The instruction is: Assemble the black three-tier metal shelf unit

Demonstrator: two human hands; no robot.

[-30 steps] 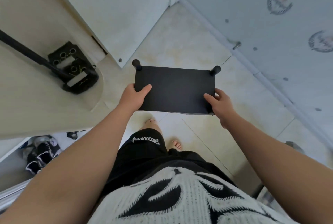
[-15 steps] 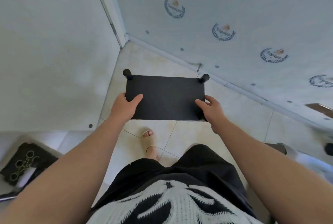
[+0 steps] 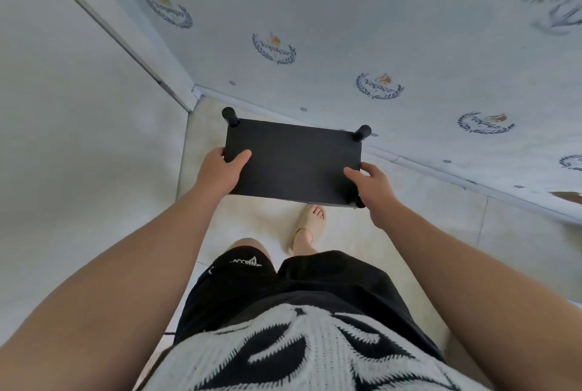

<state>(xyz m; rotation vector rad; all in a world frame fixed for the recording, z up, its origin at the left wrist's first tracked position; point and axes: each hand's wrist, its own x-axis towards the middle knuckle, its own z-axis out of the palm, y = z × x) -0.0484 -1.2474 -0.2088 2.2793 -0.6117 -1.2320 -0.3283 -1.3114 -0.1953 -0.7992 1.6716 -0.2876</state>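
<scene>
The black metal shelf unit (image 3: 293, 159) is seen from above, held in the air over the tiled floor. Only its flat top panel and the round tops of two far posts, one post (image 3: 230, 115) at the left and another post (image 3: 361, 132) at the right, show; the lower tiers are hidden beneath. My left hand (image 3: 220, 170) grips the near left edge with the thumb on top. My right hand (image 3: 370, 184) grips the near right corner, thumb on the panel.
A pale wall (image 3: 78, 139) rises at the left and a patterned blue wall (image 3: 378, 44) at the back, meeting in a corner beyond the shelf. Beige floor tiles (image 3: 425, 217) lie below. My sandalled foot (image 3: 310, 224) stands under the shelf's near edge.
The view has swung away from the black clamp and table at the left toward the corner of the two walls. Both hands keep the same hold on the shelf unit, now nearer that corner.
</scene>
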